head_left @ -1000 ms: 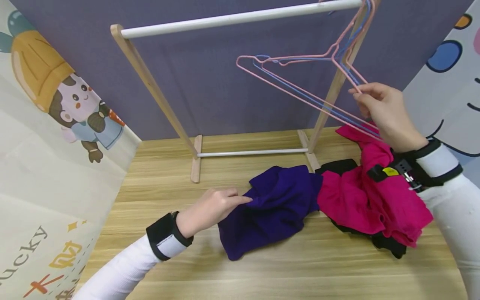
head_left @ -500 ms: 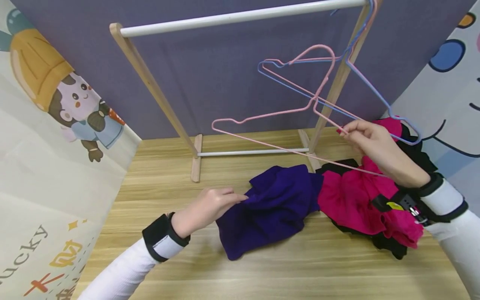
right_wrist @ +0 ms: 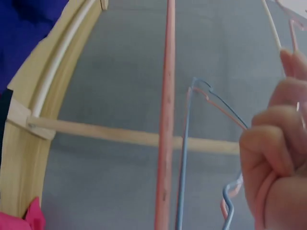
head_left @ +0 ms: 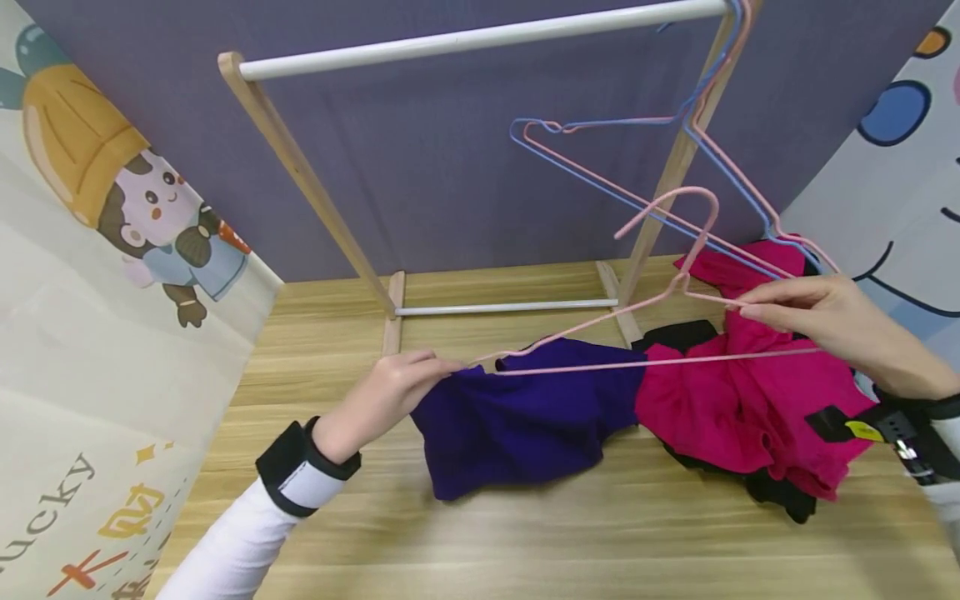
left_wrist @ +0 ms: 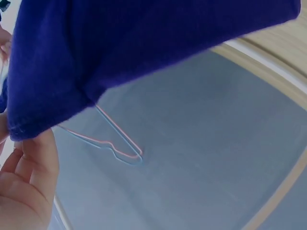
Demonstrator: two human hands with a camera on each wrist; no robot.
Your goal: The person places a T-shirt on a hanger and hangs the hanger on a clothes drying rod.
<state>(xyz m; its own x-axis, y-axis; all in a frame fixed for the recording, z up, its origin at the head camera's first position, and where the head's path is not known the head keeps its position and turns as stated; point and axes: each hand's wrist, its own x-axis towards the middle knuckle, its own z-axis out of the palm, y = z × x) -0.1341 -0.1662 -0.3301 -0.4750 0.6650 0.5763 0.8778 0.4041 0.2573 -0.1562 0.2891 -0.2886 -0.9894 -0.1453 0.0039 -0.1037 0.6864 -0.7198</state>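
My left hand (head_left: 393, 400) pinches the upper left edge of a dark purple garment (head_left: 525, 433), lifting that corner a little off the wooden surface. In the left wrist view the cloth (left_wrist: 120, 38) hangs from the fingertips. My right hand (head_left: 840, 321) holds a pink wire hanger (head_left: 678, 283) by its right shoulder, between thumb and fingers. The hanger's hook points up and left. Its left end reaches the garment edge at my left fingertips; whether it is inside the cloth I cannot tell. In the right wrist view the hanger's bar (right_wrist: 167, 115) runs past the curled fingers.
A rack with a white top rail (head_left: 480, 37) and wooden legs stands behind. A blue hanger (head_left: 600, 190) and a pink one hang at its right end. Magenta clothing (head_left: 705, 408) lies over black clothing (head_left: 780, 492) on the right. Printed wall panels flank both sides.
My right hand has taken one pink hanger off the rack and brought it down to the purple garment. My left hand has moved slightly left, raising the cloth's edge.
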